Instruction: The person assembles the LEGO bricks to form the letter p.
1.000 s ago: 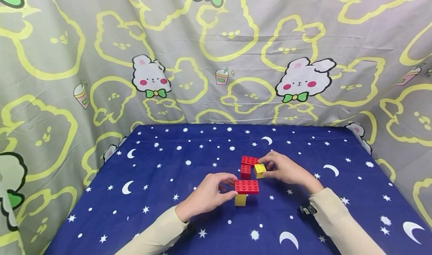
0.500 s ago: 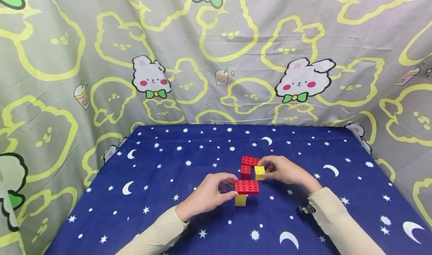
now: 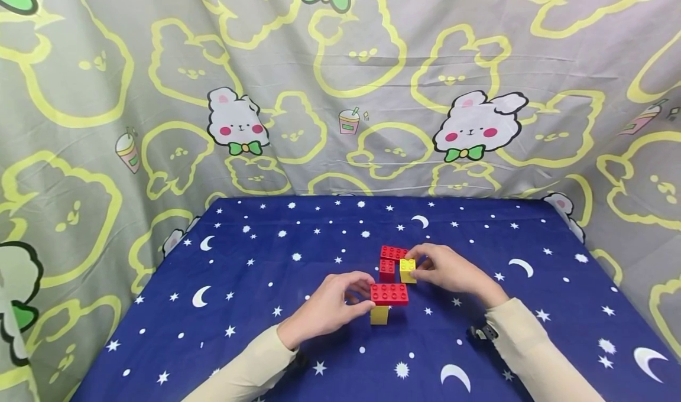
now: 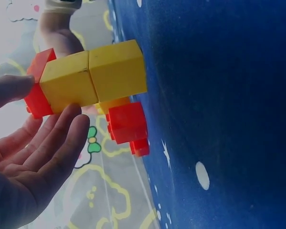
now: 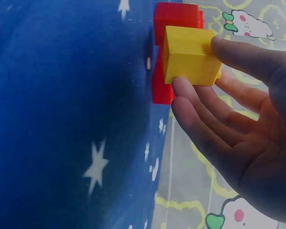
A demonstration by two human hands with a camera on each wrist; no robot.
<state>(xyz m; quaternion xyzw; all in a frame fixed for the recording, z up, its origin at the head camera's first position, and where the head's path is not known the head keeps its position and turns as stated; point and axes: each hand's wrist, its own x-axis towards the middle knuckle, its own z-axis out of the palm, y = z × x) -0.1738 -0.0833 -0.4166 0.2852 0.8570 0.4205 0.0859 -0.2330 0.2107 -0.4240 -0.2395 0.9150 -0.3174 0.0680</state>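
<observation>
On the left, the person's left hand (image 3: 337,304) hasn't budged: thumb and fingers, partly spread, lightly pinch the end of a red eight-stud brick (image 3: 389,294) that tops two stacked yellow bricks (image 4: 117,70). Beyond stands a red four-stud brick (image 3: 387,271), with another red eight-stud one (image 3: 392,252) behind. Just right of them is the yellow four-stud brick (image 3: 406,274), pinched by the right hand (image 3: 452,269), its fingers parted only to the brick's width. That brick has just edged left, closer to the reds; I'd read that as careful positioning. Whether they touch, I can't tell.
</observation>
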